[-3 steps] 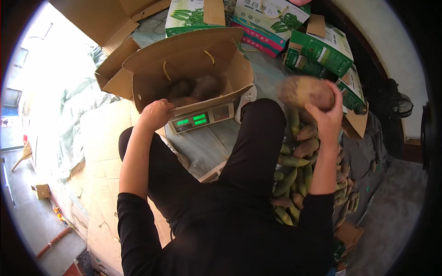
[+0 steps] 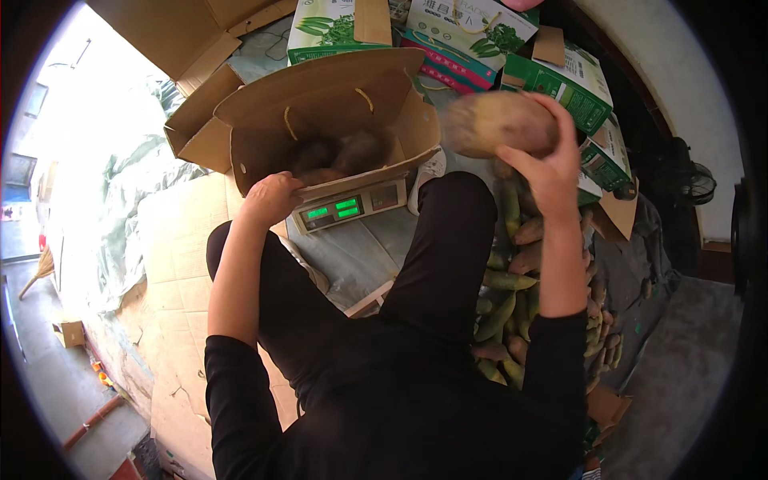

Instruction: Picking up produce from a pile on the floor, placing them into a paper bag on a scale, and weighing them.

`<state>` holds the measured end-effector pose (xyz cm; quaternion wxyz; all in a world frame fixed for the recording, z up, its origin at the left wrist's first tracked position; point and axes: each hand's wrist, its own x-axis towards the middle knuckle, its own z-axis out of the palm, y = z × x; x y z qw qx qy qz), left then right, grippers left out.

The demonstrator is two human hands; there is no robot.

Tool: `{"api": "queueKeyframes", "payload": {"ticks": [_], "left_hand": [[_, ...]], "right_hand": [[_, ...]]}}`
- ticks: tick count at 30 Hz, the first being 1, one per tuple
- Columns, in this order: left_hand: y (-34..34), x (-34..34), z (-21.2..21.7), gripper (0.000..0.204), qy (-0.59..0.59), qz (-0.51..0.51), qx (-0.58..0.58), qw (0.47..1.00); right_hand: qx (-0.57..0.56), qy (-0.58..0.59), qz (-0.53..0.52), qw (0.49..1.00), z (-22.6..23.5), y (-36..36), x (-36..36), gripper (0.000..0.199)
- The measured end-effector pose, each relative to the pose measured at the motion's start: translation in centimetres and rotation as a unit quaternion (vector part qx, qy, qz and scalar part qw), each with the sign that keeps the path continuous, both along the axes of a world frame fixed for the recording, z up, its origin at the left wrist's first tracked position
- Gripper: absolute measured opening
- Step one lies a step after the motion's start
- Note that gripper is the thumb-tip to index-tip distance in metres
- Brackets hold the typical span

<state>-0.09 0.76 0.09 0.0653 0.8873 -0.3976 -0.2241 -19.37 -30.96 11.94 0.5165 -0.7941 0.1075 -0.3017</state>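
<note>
My right hand [image 2: 554, 164] is raised above my right knee, gripping a large radish [image 2: 500, 124]. The radish is muddy brown with a yellowish band and smeared by motion. To its left stands an open cardboard box [image 2: 328, 80] with yellow cord handles. Several dark, round-ended radishes [image 2: 360, 150] lie in its shaded bottom. On the box's near rim, my left hand [image 2: 270, 198] has its fingers hooked over the edge. Beneath the box is a digital scale [image 2: 352, 206] with lit green displays.
A pile of green and brown radishes [image 2: 500, 316] lies right of my right leg on dark sheeting. Green-and-white cartons [image 2: 560, 88] stand at the far right, and another printed box [image 2: 324, 28] behind the open one. Flattened cardboard [image 2: 180, 264] covers the floor at left. A black fan [image 2: 696, 184] stands at right.
My right hand has carried the radish left and slightly farther away, toward the open box. My left hand has stayed on the box rim.
</note>
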Motion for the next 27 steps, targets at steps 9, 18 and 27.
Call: {"api": "queueKeyframes", "payload": {"ticks": [9,18,27], "left_hand": [[-1.2,0.7,-0.8,0.02,-0.022,-0.033,-0.055,0.998],[-0.8,0.7,-0.6,0.027,0.053,-0.025,-0.053,0.997],[-1.1,0.9,0.2,0.02,-0.009,0.004,-0.062,0.998]], "right_hand": [[-0.032,0.078,-0.004,0.996,-11.3,8.4,14.9,0.07],[0.014,0.298,0.098,0.95,-15.1,10.3,17.3,0.044],[0.106,0.229,0.115,0.961,-3.6,-1.1,4.6,0.034]]}}
